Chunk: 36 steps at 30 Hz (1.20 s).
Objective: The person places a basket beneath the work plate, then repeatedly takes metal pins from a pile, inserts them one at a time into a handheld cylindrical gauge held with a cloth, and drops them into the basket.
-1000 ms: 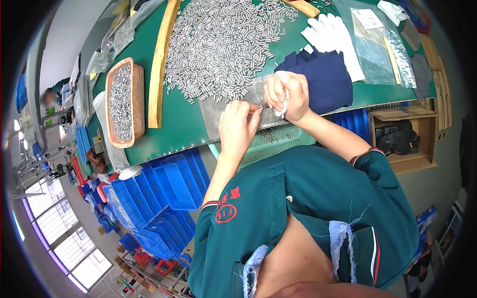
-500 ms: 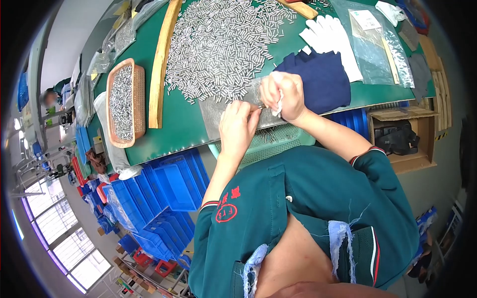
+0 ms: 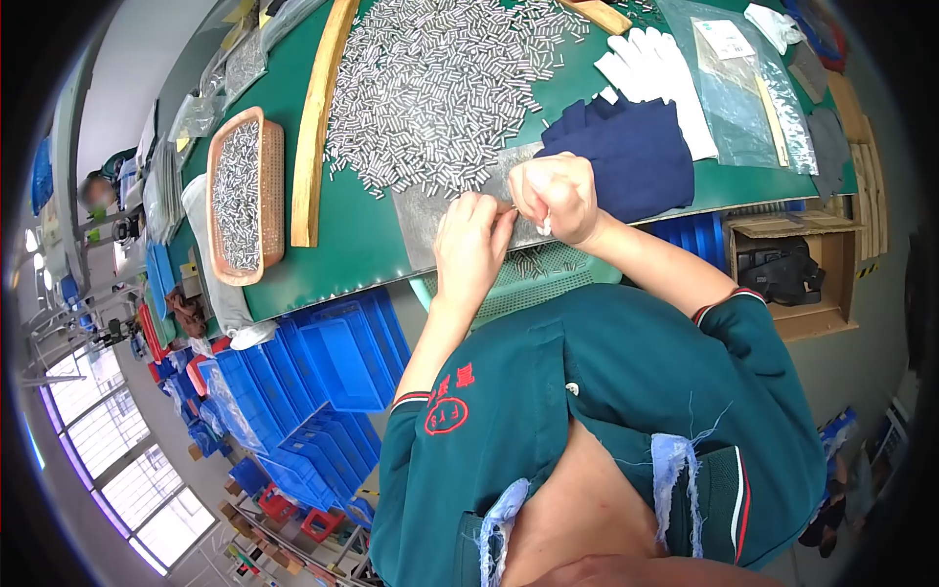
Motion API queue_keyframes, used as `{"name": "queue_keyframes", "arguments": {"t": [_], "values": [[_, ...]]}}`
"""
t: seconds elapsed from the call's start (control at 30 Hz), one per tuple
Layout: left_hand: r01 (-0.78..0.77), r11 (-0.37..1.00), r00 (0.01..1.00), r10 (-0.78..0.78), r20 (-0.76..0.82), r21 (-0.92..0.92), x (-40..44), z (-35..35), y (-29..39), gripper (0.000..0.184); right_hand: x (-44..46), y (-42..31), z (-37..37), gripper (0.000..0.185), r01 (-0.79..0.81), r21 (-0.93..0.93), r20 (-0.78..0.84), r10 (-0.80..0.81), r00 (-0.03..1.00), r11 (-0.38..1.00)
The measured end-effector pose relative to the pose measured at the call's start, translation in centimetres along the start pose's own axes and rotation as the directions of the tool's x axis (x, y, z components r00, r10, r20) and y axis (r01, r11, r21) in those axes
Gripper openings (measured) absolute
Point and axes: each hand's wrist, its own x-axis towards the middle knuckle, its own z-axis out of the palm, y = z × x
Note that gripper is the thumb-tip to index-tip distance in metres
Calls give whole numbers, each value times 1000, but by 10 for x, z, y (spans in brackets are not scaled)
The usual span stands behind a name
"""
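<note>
Over the grey mat (image 3: 416,227), near the heap of metal pins (image 3: 430,98), what seems a single pin (image 3: 514,206) is pinched by the left hand (image 3: 469,240) and is best kept steady, while white cloth (image 3: 545,227) is clenched lightly in the right hand (image 3: 558,196).

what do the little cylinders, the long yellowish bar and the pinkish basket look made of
The little cylinders look like bare metal, probably steel: silvery grey with bright highlights. The long bar seems to be unpainted wood, going by its yellow-brown tone and uneven edges. The basket is probably plastic with a fairly matte finish, given its even colour and perforated wall.
</note>
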Motion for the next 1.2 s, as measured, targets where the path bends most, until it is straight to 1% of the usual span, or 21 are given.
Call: {"name": "queue_keyframes", "arguments": {"t": [0.1,0.13,0.17,0.2,0.23,0.3,0.33,0.4,0.53,0.57,0.6,0.63,0.7,0.8,0.83,0.87,0.97,1.0,1.07,1.2], "values": [[-13,999,1000,12,16,46,2,-4,4,10,0,6,-1,45,61,9,-20,-61,998,998],[-15,999,1000,14,14,49,2,-4,6,10,0,9,-2,43,50,95,-81,-43,996,994],[-1,999,1000,0,26,43,3,-4,8,10,2,5,0,43,55,95,-81,-47,996,994],[14,999,999,-15,40,38,3,-4,9,10,5,-2,2,42,-47,187,-169,79,982,981],[11,999,999,-13,40,40,3,-5,9,10,6,-6,4,40,-138,286,-242,211,947,948],[-97,994,994,94,55,55,4,-6,8,10,6,-6,4,41,-116,255,-248,181,952,960],[-98,994,994,95,55,56,3,-7,6,10,6,-6,3,41,-122,267,-246,190,950,956],[-191,981,978,187,90,33,3,-8,1,12,7,-6,3,41,-126,277,-246,197,949,953],[-219,976,975,218,43,4,-2,-8,-1,13,7,-6,2,41,-123,321,-213,198,957,939],[-44,996,999,46,19,-80,-3,-8,6,12,6,-6,2,41,-116,327,-197,187,962,938],[131,977,991,-131,11,-167,-4,-8,11,11,6,-6,2,41,-118,328,-197,190,962,937],[134,977,991,-134,13,-167,-5,-6,11,11,6,-6,2,41,-119,329,-192,189,963,937],[63,998,998,-63,-28,-31,-5,-3,9,12,6,-6,2,41,-121,330,-185,190,964,936],[71,997,997,-72,-33,-21,-7,2,4,12,5,-6,1,42,-130,347,-183,203,962,929],[71,997,997,-72,-30,-22,-7,3,3,12,5,-6,0,42,-156,351,-165,225,960,923],[79,996,996,-81,-30,-43,-7,4,2,12,5,-7,0,43,-182,355,-149,248,957,917],[76,994,996,-79,-36,-74,-7,4,1,12,5,-8,0,43,-194,347,-128,252,959,918],[65,994,997,-69,-46,-84,-7,4,0,11,5,-8,0,43,-195,347,-129,253,959,917],[60,995,997,-64,-45,-84,-7,5,-1,11,5,-7,0,43,-181,411,-129,254,959,893],[59,994,997,-63,-40,-95,-7,5,-2,12,5,-7,0,43,-165,417,-137,241,961,894]]}}
